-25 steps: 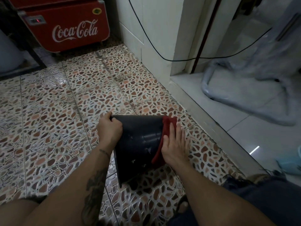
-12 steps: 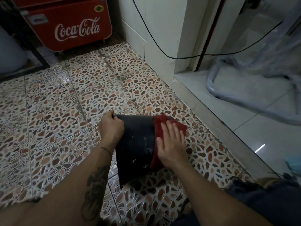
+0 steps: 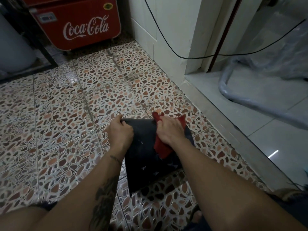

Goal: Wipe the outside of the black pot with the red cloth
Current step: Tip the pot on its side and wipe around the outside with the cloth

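The black pot [image 3: 145,157] lies tipped over on the patterned floor tiles in the lower middle of the head view, its wide end toward me and pale specks on its side. My left hand [image 3: 120,133] grips its far left edge. My right hand [image 3: 170,130] lies flat on the red cloth [image 3: 162,148], pressing it onto the pot's upper right side. Cloth sticks out past my fingers at the far edge and below my wrist.
A red Coca-Cola cooler [image 3: 78,22] stands at the back left. A white wall corner [image 3: 168,39] with a hanging black cable [image 3: 166,45] is behind the pot. A raised grey sill [image 3: 221,124] runs along the right, with plastic-wrapped tubing [image 3: 250,100] beyond.
My right hand and the red cloth have slid from the pot's right side up toward its far edge. My left hand keeps the same grip.
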A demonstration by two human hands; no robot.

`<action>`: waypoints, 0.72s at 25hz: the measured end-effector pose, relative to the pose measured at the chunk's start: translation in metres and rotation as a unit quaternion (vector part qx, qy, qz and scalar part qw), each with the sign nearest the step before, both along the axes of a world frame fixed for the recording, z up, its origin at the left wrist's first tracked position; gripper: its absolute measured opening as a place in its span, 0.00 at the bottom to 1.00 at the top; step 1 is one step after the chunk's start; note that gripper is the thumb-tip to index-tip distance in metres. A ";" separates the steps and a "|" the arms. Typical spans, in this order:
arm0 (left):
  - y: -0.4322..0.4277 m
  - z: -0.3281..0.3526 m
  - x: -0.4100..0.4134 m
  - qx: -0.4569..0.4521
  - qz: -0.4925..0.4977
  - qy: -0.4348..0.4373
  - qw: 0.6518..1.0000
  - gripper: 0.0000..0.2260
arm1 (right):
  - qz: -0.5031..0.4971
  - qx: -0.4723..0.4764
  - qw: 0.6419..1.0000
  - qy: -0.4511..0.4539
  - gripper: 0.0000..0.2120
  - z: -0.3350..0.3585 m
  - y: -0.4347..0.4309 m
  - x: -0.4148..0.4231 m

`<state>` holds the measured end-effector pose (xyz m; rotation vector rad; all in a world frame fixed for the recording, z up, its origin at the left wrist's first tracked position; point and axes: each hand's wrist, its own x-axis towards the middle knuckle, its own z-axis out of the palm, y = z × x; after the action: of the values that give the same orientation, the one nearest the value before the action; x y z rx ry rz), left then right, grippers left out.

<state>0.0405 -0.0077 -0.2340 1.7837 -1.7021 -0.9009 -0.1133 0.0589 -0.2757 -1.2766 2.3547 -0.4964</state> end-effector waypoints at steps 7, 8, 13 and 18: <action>-0.014 0.000 -0.003 0.032 0.003 -0.014 0.999 0.15 | 0.081 -0.162 0.983 0.007 0.23 -0.012 0.059 0.017; -0.014 0.001 -0.003 0.032 -0.002 -0.012 0.999 0.15 | 0.054 -0.146 0.988 0.017 0.24 -0.015 0.065 0.005; -0.009 -0.002 -0.003 0.024 -0.006 -0.005 1.000 0.16 | -0.031 -0.032 0.998 0.034 0.20 -0.007 0.021 -0.007; -0.015 -0.002 -0.004 0.051 0.018 0.016 0.998 0.16 | 0.101 -0.130 0.986 -0.006 0.25 0.006 0.028 0.071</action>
<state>0.0367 -0.0227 -0.2364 1.8489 -1.6247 -1.0127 -0.0421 0.0874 -0.2694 -1.6012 2.1713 -0.7608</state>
